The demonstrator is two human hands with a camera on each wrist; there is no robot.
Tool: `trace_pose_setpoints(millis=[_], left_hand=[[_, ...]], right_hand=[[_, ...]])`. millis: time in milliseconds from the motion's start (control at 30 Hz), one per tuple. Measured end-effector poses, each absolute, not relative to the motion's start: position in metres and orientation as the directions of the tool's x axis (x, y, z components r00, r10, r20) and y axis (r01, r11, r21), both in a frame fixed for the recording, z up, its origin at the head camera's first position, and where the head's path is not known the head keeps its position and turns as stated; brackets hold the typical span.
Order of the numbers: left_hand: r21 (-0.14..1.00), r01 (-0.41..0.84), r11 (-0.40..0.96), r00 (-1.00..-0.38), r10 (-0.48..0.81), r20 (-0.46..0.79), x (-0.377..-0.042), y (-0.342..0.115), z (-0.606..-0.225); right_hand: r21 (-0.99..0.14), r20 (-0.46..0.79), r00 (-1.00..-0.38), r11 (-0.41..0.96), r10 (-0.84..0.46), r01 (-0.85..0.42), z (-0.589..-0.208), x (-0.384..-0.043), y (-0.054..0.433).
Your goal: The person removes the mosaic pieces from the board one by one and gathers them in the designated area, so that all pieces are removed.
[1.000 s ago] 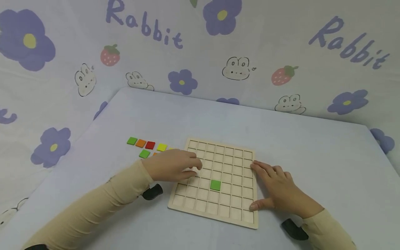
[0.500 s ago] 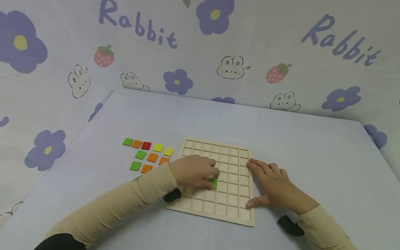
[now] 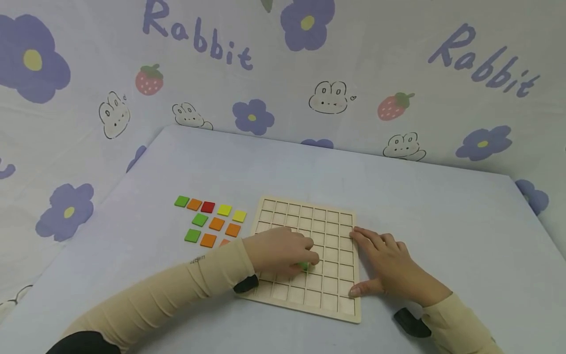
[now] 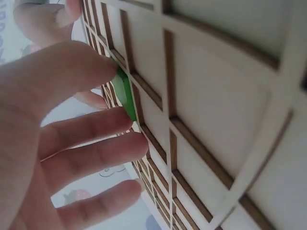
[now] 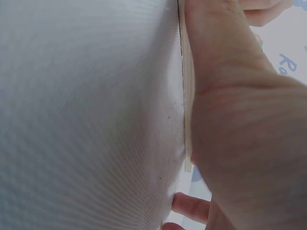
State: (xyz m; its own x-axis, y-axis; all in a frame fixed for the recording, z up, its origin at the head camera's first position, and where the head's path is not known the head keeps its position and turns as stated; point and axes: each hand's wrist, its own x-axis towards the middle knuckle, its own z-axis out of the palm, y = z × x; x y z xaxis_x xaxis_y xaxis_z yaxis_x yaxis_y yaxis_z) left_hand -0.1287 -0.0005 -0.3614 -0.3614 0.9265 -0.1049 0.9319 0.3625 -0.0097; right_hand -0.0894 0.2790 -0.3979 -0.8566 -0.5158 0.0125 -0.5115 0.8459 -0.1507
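A light wooden grid board [image 3: 331,269] lies on the white table. Near its middle is a small green square tile [image 3: 303,266], mostly covered by my left hand [image 3: 280,250]. In the left wrist view the left thumb and index finger pinch opposite edges of that green tile [image 4: 124,93], at a grid cell. The other left fingers extend over the board. My right hand [image 3: 393,268] rests along the board's right edge, fingertips at the upper part and thumb on the lower part, fingers relaxed. In the right wrist view the board's thin side [image 5: 188,110] shows beside that hand.
Left of the board lie several loose tiles in rows: a red tile [image 3: 208,207], yellow tiles [image 3: 224,210], orange tiles [image 3: 216,224] and green tiles [image 3: 192,236]. The left forearm partly covers one orange tile. A patterned cloth [image 3: 283,73] hangs behind the table.
My left hand has moved right from the board's left part to the green tile near the middle and now pinches it. The right hand stays at the board's edge.
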Motion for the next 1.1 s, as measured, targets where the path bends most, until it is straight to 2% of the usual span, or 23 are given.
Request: trace_pose_setpoints(millis=[67,167,433,700,900,1100], left_hand=[[-0.051,0.947,0.318,-0.321,0.944,-0.075,-0.127,-0.001,-0.361],[-0.053,0.954,0.294,-0.296,0.954,-0.041,-0.128,-0.003,-0.362],[0.06,0.951,0.305,-0.305,0.952,-0.009,-0.131,-0.012,-0.363],[0.106,0.947,0.304,-0.305,0.952,-0.001,-0.133,-0.015,-0.359],[0.224,0.909,0.351,-0.364,0.931,0.02,-0.137,-0.034,-0.345],[0.357,0.829,0.43,-0.47,0.882,0.03,-0.144,-0.073,-0.341]], right_hand=[[-0.153,0.017,-0.855,0.844,-0.518,-0.514,-0.398,-0.089,0.279],[-0.154,0.019,-0.854,0.842,-0.52,-0.516,-0.397,-0.089,0.279],[-0.158,0.012,-0.858,0.846,-0.514,-0.509,-0.397,-0.089,0.278],[-0.162,0.003,-0.862,0.85,-0.507,-0.5,-0.398,-0.089,0.277],[-0.16,0.012,-0.861,0.849,-0.509,-0.504,-0.398,-0.09,0.277],[-0.16,0.006,-0.863,0.852,-0.505,-0.499,-0.401,-0.091,0.278]])
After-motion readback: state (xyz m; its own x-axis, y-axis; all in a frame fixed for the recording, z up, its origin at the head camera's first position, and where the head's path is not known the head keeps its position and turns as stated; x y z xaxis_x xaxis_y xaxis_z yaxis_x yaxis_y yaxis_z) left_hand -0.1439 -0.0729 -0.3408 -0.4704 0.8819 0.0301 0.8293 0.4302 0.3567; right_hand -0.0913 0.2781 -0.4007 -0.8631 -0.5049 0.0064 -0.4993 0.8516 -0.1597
